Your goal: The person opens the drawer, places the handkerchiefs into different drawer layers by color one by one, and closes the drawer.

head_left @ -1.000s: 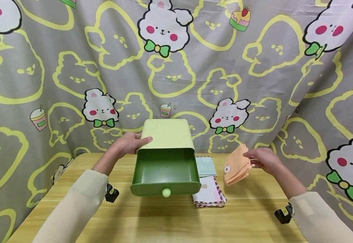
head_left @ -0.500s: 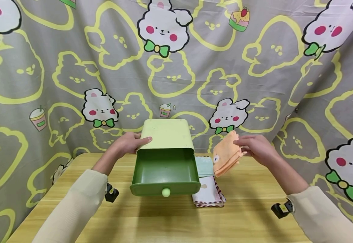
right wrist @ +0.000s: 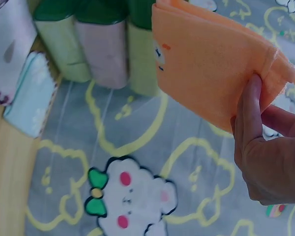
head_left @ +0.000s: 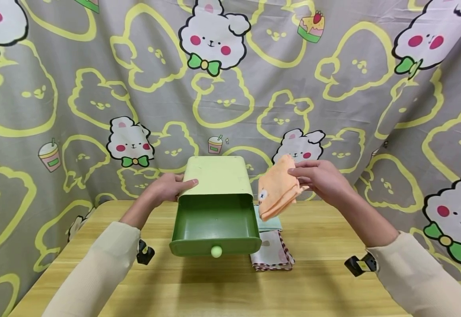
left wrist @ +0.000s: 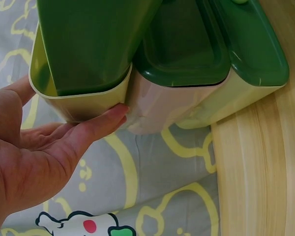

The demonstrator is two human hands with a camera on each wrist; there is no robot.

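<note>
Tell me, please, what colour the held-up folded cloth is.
The held-up folded cloth is light orange; it shows best in the right wrist view.

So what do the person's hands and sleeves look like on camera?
The left hand and right hand wear no gloves. The left sleeve and right sleeve are cream, ending short of the hands. A small black device hangs by the left cuff; its counterpart shows a yellowish patch.

Indoor nook, cartoon-print curtain (head_left: pixel 226 88), wooden table (head_left: pixel 321 277)
</note>
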